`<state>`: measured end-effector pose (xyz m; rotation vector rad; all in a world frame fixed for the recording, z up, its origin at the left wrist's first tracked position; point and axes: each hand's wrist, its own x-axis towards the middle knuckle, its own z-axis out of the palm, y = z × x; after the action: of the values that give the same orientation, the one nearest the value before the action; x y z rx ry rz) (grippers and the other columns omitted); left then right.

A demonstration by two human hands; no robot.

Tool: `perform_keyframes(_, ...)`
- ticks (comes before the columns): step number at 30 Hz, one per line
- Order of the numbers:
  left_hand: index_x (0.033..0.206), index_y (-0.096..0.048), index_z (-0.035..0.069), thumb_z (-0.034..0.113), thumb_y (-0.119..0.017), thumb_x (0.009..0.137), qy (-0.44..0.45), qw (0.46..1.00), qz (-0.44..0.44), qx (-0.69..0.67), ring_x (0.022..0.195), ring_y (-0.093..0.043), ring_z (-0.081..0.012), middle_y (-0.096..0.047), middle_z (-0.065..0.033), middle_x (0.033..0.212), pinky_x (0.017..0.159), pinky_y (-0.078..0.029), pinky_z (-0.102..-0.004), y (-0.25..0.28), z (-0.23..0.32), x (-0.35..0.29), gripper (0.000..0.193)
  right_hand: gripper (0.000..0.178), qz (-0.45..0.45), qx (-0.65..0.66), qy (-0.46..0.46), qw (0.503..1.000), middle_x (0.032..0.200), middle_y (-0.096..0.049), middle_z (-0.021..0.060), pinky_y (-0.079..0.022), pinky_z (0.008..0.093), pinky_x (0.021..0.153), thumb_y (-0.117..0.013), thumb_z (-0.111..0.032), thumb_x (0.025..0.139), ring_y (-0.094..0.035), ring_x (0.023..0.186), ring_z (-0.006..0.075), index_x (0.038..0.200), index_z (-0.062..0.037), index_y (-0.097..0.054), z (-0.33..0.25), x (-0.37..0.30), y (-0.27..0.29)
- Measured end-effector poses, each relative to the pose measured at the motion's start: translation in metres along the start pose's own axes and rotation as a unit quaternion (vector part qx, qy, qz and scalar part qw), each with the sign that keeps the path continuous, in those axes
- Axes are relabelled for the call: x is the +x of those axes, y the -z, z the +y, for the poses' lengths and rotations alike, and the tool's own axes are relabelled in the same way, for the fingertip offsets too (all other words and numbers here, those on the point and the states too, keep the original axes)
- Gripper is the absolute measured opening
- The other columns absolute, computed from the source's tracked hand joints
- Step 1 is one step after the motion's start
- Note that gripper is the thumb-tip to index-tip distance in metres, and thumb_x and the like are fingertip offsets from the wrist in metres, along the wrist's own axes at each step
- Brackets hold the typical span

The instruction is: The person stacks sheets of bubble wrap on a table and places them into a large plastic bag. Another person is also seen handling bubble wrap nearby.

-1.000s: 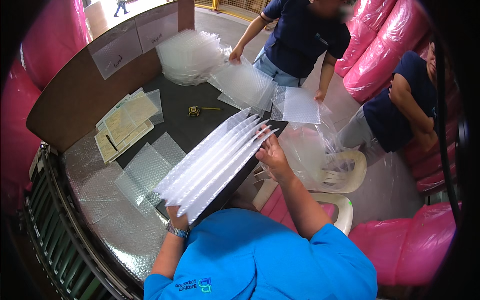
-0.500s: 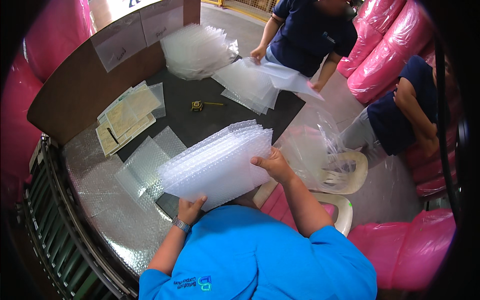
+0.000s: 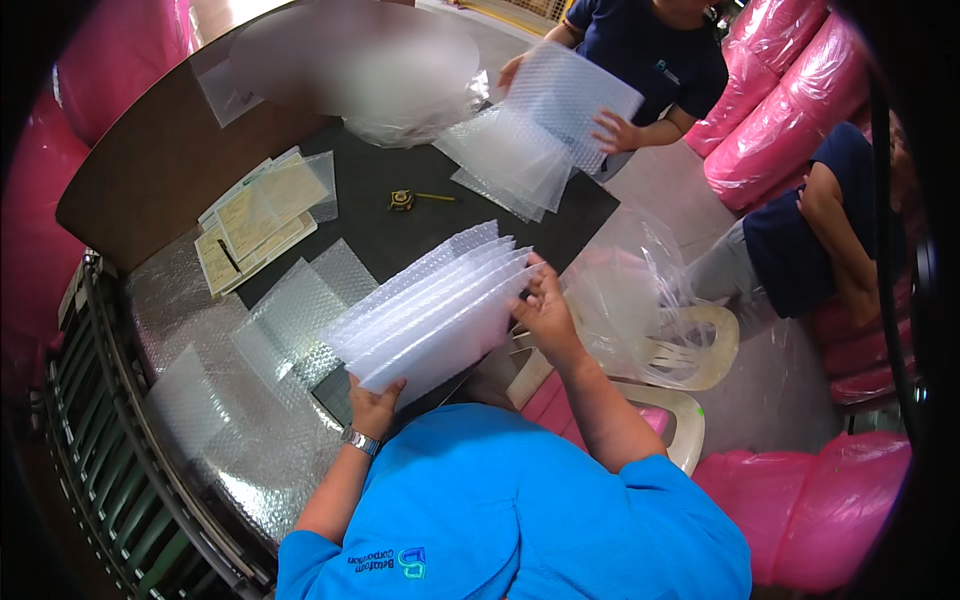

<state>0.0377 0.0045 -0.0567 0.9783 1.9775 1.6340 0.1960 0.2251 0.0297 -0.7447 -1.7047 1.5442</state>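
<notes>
A stack of clear bubble wrap sheets (image 3: 430, 320) stands tilted between my hands, over the near side of the table. Gripping its lower left corner is my left hand (image 3: 375, 405), thumb on the near face. My right hand (image 3: 545, 312) is closed at the upper right edge, where several sheets fan apart between its fingers. Just left of the stack, more bubble wrap pieces (image 3: 285, 325) lie on the table. A separate bubble wrap sheet (image 3: 188, 405) rests farther left on the silvery bubble foil (image 3: 270, 465).
A tape measure (image 3: 402, 200) and papers with a pen (image 3: 255, 225) lie on the dark table top (image 3: 365, 215). Across it, a co-worker (image 3: 640, 80) holds a bubble wrap sheet (image 3: 572, 100). Plastic chairs (image 3: 680, 425) stand right; a roller conveyor (image 3: 110, 440) runs left.
A bubble wrap sheet now lies on the foil at the left. The stack's right edges have fanned apart at my right hand. The co-worker has raised a sheet upright.
</notes>
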Motion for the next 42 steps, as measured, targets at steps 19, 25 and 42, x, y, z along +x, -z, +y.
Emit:
perform_keyframes(19,0.109,-0.035,-0.005,0.005,-0.053,0.063,0.015,0.949,0.175,0.262,0.084,-0.050,-0.0411,-0.049,-0.0242,0.096,0.069,-0.042,-0.0427,0.022,-0.038,-0.053,0.050,0.013,-0.184,-0.099,0.043,0.977,0.085,-0.057,0.0048,-0.042,0.0253,0.074,-0.056,-0.008,0.077,-0.055,0.080,0.0137,0.090,-0.0054,-0.060,-0.023,0.082,-0.044)
perform_keyframes(25,0.104,-0.038,-0.002,0.007,-0.056,0.064,0.025,0.934,0.203,0.292,0.081,-0.050,-0.0393,-0.048,-0.0217,0.092,0.066,-0.043,-0.0421,-0.004,-0.015,-0.042,0.045,0.012,-0.279,-0.142,0.081,0.946,0.083,-0.057,0.0080,-0.043,0.0263,0.072,-0.056,-0.008,0.077,-0.056,0.079,0.0174,0.088,-0.0038,-0.060,-0.019,0.119,-0.045)
perform_keyframes(42,0.104,-0.040,0.001,0.010,-0.059,0.065,0.084,0.936,0.203,0.274,0.080,-0.053,-0.0365,-0.048,-0.0183,0.092,0.066,-0.044,-0.0393,-0.062,0.006,-0.012,0.044,0.016,-0.459,-0.196,0.045,0.866,0.085,-0.055,0.0102,-0.044,0.0300,0.072,-0.058,-0.011,0.073,-0.056,0.079,0.0239,0.087,-0.0041,-0.060,0.026,0.192,-0.030)
